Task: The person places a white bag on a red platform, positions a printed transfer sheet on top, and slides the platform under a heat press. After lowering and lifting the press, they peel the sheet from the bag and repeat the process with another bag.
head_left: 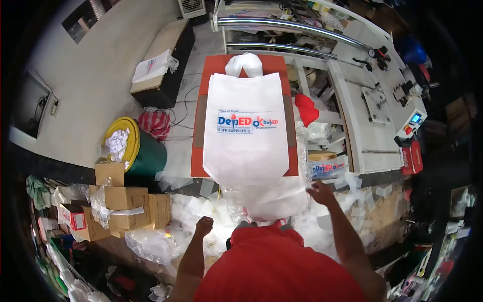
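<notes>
A white fabric bag [246, 151] with blue and red "DepED" printing lies flat on a red-brown board [198, 161] in front of me. Its white handles [243, 64] point away from me. Below the board's near edge, more white fabric [271, 199] hangs toward my lap. My right hand [322, 193] is beside that fabric, fingers curled and fingertips right at its right edge; what they pinch is too small to make out. Lower and to the left, my left hand [204, 226] is a loose fist, apart from the bag, with nothing showing in it.
On the right stands a white machine with a lit control panel [415, 119] and metal bars [297, 27]. A red cloth [306, 109] hangs beside the board. Left are a green bin [151, 156], cardboard boxes [133, 201] and a bench [173, 40] with printed bags [155, 66].
</notes>
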Demonstrator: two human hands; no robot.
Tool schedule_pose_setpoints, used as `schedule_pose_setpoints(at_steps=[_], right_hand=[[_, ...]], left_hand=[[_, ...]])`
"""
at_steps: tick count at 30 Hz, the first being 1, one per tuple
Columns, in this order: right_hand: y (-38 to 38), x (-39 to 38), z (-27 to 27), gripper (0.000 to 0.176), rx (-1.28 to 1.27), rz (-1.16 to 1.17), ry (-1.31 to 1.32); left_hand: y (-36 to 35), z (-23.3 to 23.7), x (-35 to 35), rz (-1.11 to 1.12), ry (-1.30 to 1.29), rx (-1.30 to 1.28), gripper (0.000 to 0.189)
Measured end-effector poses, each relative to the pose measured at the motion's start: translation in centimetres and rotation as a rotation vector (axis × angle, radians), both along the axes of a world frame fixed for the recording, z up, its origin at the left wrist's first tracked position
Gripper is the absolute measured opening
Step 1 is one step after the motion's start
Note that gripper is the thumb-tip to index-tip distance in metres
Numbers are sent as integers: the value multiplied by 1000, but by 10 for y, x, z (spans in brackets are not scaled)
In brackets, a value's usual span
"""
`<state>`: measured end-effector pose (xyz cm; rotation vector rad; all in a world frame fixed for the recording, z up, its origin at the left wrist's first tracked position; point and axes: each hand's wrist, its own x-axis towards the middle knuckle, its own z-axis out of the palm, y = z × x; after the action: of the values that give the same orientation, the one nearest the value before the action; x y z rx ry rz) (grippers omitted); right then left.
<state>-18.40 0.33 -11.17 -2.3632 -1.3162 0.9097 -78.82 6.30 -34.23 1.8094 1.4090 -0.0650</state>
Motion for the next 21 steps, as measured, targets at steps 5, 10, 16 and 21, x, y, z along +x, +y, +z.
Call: schedule_pose_setpoints(at_steps=[5, 10, 16, 21], right_hand=[[52, -2, -152, 101, 108, -92, -255], [55, -5, -168, 84, 112, -286, -163], [37, 29, -179, 83, 49, -266, -224], [15, -15, -159, 104, -54, -135, -336]], left_hand=[[-14, 57, 4, 157, -56, 192, 22], [-66, 84, -32, 256, 200, -124, 21], [-128, 103, -39, 44, 423, -243, 33], [-138, 67, -12, -79, 280, 48, 27]])
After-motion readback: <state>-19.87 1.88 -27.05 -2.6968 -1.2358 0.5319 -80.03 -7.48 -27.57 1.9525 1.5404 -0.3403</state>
